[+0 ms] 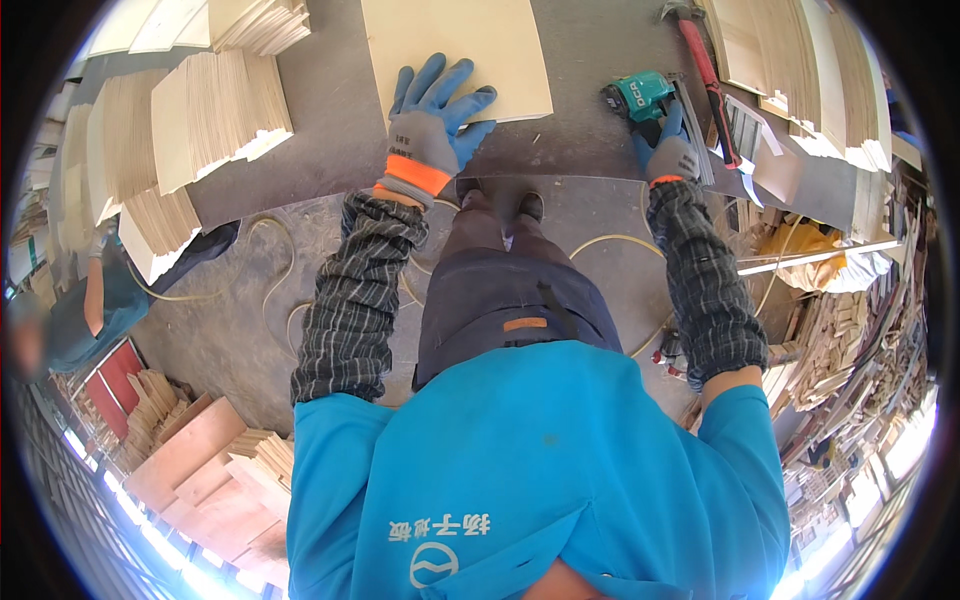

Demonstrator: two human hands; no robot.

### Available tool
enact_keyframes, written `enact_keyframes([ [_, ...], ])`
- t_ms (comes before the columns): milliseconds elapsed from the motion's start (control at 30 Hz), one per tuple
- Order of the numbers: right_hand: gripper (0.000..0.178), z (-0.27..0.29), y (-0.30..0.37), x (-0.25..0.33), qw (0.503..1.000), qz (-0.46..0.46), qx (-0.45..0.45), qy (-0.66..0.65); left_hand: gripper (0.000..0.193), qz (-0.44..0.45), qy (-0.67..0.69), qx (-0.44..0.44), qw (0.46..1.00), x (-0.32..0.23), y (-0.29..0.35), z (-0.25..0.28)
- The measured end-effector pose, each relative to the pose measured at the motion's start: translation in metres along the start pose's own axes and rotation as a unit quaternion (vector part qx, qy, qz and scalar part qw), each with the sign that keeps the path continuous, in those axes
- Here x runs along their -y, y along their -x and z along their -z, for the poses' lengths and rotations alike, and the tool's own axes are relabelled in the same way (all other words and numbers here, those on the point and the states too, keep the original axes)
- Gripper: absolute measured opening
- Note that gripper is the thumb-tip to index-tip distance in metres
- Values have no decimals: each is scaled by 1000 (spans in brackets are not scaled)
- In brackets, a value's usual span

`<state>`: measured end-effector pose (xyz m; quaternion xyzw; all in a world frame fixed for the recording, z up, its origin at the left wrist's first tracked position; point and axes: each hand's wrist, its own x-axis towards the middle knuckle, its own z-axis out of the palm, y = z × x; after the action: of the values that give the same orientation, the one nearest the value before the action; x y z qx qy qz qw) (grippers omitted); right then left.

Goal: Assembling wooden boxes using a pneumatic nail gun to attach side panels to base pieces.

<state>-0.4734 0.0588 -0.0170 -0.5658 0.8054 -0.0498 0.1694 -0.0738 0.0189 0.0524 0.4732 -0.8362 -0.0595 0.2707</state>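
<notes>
My left hand (432,125), in a grey and blue work glove with an orange cuff, lies with fingers spread on a pale wooden board (480,45). The board rests flat on the dark worktable (330,110), its near edge close to the fingertips and thumb. On the right, my right hand (672,152), gloved alike, is closed round the grip of a teal and black nail gun (645,95). The grip itself is mostly hidden by the glove. Just right of it lies a hammer (700,75) with a red and black handle.
Stacks of thin boards stand on the table at left (215,120) and right (790,60). Strips of metal fasteners (745,130) lie near the hammer. A yellowish hose (285,255) loops over the floor. Another person (95,310) is at far left. Scrap wood (840,340) is piled at right.
</notes>
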Motion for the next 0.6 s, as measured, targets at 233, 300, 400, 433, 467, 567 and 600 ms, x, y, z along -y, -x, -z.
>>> enact_keyframes([
  [233, 60, 50, 13, -7, 980, 34, 70, -181, 39, 1, -2, -7, 1000, 1, 4, 0],
  [300, 47, 97, 37, 20, 942, -53, 176, -282, 39, 1, 6, -9, 1000, 2, 3, 0],
  [400, 43, 161, 90, 80, 903, -70, 226, -358, 38, 15, -7, -7, 1000, 1, 7, 4],
  [433, 41, 174, 102, 94, 893, -56, 240, -377, 38, 16, -5, -4, 1000, 1, 6, 4],
  [467, 39, 180, 109, 105, 882, -42, 253, -396, 37, 16, -4, -2, 1000, 1, 5, 3],
  [567, 38, 179, 119, 128, 890, -15, 250, -381, 37, 11, -4, -1, 1000, 0, 4, 1],
  [600, 38, 177, 121, 134, 887, -34, 252, -386, 37, 12, -2, 0, 1000, 0, 4, 1],
])
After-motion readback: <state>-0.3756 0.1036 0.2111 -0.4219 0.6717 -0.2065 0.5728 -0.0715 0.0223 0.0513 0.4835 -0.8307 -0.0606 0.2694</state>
